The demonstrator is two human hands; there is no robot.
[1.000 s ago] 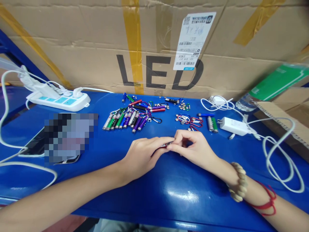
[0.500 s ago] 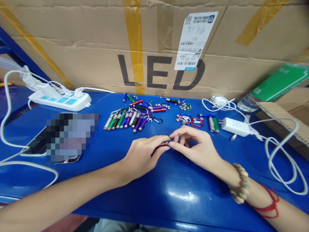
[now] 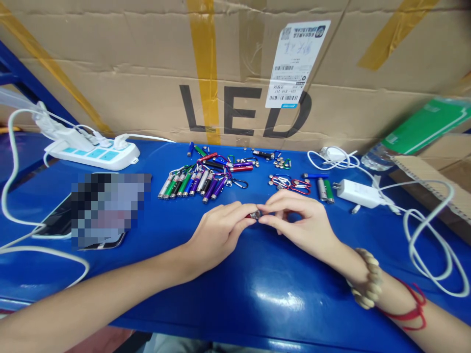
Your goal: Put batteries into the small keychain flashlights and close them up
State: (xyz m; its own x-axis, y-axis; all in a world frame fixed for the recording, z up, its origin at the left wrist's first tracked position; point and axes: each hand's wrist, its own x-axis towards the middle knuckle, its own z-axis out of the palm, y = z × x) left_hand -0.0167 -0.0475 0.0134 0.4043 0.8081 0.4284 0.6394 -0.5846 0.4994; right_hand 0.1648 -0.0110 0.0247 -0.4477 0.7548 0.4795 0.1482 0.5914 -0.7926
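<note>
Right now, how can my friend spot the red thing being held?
Find the cardboard box marked LED, then the blue table in front. There, the left hand holds a red tube, its silvery end facing the right hand. Unlike neighbouring tubes lying on the table, it's held.

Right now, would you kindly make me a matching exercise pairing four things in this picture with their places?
Things:
1. Red tube
2. Beaded bracelet
3. Power strip
4. White label

Places:
A. On the front of the cardboard box
B. Around the wrist of the right hand
C. Pinched in the left hand
D. On the blue table, toward its left end

Pairs: 1-C, 2-B, 3-D, 4-A
</note>
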